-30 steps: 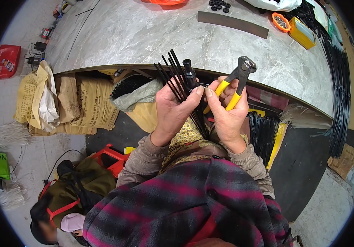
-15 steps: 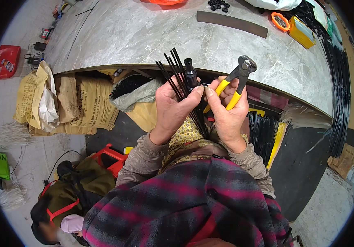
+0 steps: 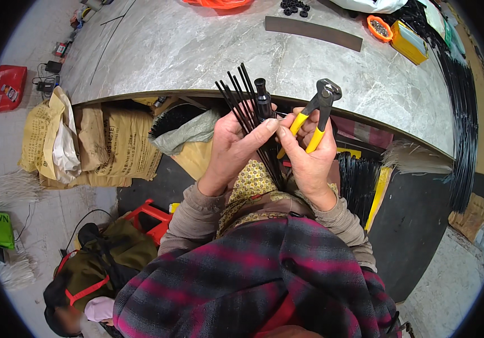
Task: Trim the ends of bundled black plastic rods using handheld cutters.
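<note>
My left hand is closed around a bundle of thin black rods, which fan out at their upper ends. It also grips a glossy black bottle-shaped piece standing beside the rods. In my right hand are end-cutting pincers with yellow grips, their dark head pointing up and away from me. The right thumb and forefinger pinch together close to the left thumb, at the base of the black piece. A thin light sliver shows between the fingertips, too small to name.
Beyond my hands lies a grey marbled table with a flat dark strip, an orange bowl of small metal parts and a yellow box. Long black strands hang over its right end. A person is at lower left, by a red stool.
My right hand and the pincers have shifted slightly left, bringing the right fingertips against the left thumb. The left hand keeps its hold on the rods and the black piece.
</note>
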`<action>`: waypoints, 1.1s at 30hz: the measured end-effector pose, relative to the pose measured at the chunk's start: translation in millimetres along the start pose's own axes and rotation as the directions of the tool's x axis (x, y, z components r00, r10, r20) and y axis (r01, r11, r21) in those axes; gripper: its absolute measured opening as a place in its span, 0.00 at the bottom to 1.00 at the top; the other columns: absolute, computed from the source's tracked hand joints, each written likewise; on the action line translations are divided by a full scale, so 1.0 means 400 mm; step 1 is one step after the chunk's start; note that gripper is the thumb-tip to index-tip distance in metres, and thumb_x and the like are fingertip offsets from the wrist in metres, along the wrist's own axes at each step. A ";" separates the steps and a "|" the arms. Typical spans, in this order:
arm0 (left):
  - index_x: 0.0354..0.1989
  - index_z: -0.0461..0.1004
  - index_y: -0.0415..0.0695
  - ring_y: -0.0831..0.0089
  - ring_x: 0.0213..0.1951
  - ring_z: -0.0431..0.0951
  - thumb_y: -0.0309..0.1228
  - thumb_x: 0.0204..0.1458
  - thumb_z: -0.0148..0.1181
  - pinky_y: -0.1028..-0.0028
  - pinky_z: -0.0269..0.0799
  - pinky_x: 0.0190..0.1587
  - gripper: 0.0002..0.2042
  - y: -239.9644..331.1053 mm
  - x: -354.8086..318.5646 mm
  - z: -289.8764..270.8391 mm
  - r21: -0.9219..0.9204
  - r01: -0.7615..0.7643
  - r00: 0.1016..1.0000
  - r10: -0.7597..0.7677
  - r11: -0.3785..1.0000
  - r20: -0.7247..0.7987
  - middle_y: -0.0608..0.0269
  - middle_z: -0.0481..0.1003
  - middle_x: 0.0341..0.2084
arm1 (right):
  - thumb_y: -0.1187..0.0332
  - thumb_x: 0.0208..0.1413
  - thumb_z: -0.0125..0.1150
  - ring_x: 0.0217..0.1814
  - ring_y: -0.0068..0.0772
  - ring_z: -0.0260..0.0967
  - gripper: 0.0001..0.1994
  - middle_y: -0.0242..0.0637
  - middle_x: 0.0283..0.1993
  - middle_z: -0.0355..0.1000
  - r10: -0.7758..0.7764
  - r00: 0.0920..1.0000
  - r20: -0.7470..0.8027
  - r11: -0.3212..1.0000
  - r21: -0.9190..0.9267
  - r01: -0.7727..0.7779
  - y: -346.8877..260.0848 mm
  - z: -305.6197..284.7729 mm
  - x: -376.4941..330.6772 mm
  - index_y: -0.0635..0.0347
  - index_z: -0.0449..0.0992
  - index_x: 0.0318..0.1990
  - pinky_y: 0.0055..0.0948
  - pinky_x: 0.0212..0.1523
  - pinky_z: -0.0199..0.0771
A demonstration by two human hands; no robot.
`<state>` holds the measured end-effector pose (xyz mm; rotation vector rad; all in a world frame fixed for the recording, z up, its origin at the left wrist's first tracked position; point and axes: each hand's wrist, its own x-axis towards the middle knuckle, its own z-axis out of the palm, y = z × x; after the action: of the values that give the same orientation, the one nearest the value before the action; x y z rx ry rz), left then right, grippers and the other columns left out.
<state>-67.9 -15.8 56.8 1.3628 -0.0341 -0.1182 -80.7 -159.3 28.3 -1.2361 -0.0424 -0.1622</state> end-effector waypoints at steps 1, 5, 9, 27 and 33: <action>0.51 0.73 0.34 0.80 0.41 0.77 0.24 0.57 0.60 0.78 0.72 0.47 0.14 0.002 0.000 -0.007 0.000 0.025 0.999 -0.025 1.000 0.034 0.63 0.78 0.39 | 0.81 0.57 0.62 0.40 0.21 0.72 0.19 0.35 0.41 0.73 -0.011 1.000 0.007 1.000 -0.004 0.011 0.000 0.000 0.001 0.65 0.65 0.54 0.21 0.41 0.76; 0.53 0.72 0.34 0.77 0.44 0.78 0.25 0.58 0.60 0.76 0.72 0.50 0.16 -0.003 0.004 -0.038 0.002 0.021 0.994 -0.021 1.000 0.106 0.61 0.78 0.41 | 0.82 0.56 0.62 0.39 0.23 0.73 0.19 0.36 0.41 0.73 -0.014 1.000 0.028 1.000 0.005 0.014 0.003 -0.001 0.004 0.66 0.65 0.54 0.23 0.42 0.77; 0.56 0.71 0.33 0.74 0.48 0.77 0.27 0.58 0.60 0.73 0.70 0.55 0.18 0.005 0.004 -0.061 -0.012 0.052 0.983 -0.050 0.999 0.176 0.58 0.78 0.45 | 0.82 0.56 0.62 0.39 0.23 0.73 0.19 0.37 0.40 0.73 0.029 0.999 0.029 0.998 0.058 -0.030 -0.007 0.006 0.009 0.66 0.65 0.54 0.23 0.41 0.77; 0.55 0.71 0.33 0.73 0.45 0.78 0.28 0.57 0.61 0.72 0.73 0.52 0.18 0.006 -0.012 -0.059 -0.146 0.081 0.989 -0.061 0.986 0.133 0.59 0.78 0.44 | 0.79 0.53 0.67 0.37 0.24 0.74 0.21 0.36 0.38 0.73 0.257 0.958 0.130 0.950 0.149 -0.275 -0.027 0.000 0.043 0.68 0.66 0.52 0.23 0.37 0.78; 0.54 0.73 0.33 0.75 0.45 0.78 0.30 0.55 0.63 0.73 0.71 0.53 0.20 -0.011 -0.010 -0.064 -0.171 0.088 0.993 -0.072 0.981 0.098 0.59 0.78 0.44 | 0.79 0.52 0.68 0.35 0.23 0.73 0.20 0.35 0.36 0.73 0.298 0.942 0.156 0.933 0.159 -0.322 -0.037 0.008 0.047 0.67 0.66 0.51 0.22 0.36 0.77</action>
<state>-69.8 8.7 47.4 1.1830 -0.0449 -0.2455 -64.2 -163.0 45.5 -1.0523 0.0266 0.1953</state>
